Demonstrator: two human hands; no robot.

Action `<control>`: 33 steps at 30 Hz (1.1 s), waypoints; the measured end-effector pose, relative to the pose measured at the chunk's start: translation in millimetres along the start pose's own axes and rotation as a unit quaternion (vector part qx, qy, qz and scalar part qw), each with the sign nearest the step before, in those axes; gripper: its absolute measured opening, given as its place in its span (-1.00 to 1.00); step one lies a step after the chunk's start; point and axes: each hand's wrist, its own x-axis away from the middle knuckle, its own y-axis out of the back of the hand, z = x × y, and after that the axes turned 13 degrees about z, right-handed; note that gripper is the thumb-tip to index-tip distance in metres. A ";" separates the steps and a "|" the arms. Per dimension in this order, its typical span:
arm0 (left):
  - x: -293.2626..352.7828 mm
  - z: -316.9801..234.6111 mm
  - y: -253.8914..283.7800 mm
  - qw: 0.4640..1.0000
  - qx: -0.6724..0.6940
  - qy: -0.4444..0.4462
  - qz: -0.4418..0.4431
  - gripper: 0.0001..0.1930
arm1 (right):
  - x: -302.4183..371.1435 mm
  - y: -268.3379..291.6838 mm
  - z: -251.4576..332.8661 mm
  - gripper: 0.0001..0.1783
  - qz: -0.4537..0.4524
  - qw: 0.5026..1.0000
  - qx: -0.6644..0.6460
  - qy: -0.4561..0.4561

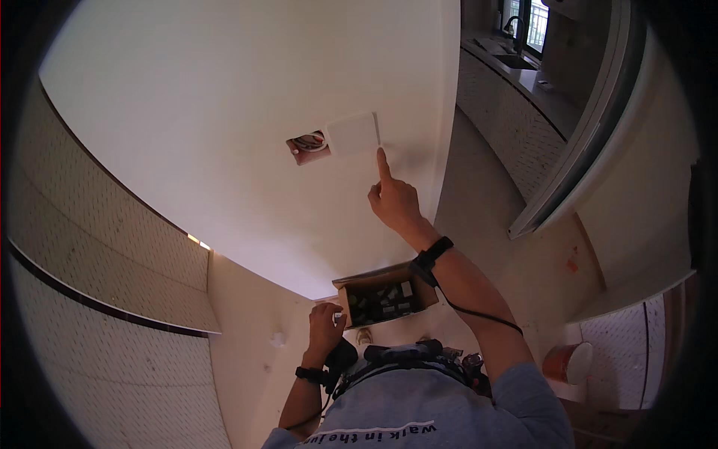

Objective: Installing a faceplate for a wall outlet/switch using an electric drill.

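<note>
My right hand (396, 200) reaches up to the white wall with its index finger stretched out and the other fingers curled in. That fingertip is at the lower right corner of a white square switch plate (354, 135); whether it touches cannot be told. Just left of the plate, a recessed wall box (308, 148) stands uncovered, with loose wires inside. Low by my waist, my left hand (326, 328) has its fingers curled in. A small whitish bit shows at these fingers, too small to name.
Below the wall, an open cardboard box (385, 301) holds several small dark and pale pieces. Patterned covered panels (112, 217) line the left side. On the right are a doorway frame (576, 142), a kitchen sink (516, 61) beyond it, and an orange-and-white bucket (570, 364) on the floor.
</note>
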 end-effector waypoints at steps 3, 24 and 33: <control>-0.7 5.3 3.9 1.000 -0.028 -0.004 -0.004 -0.74 | 8.2 -14.4 -12.9 -0.20 -0.065 0.992 -0.096 0.049; -204.6 -111.8 172.7 0.949 -0.094 -0.195 -0.230 -0.70 | -49.1 -13.2 23.6 -0.35 -0.032 0.879 -0.476 -0.007; -220.9 -121.5 178.4 0.940 -0.101 -0.213 -0.245 -0.71 | -27.3 -2.3 13.1 -0.32 -0.023 0.869 -0.494 -0.022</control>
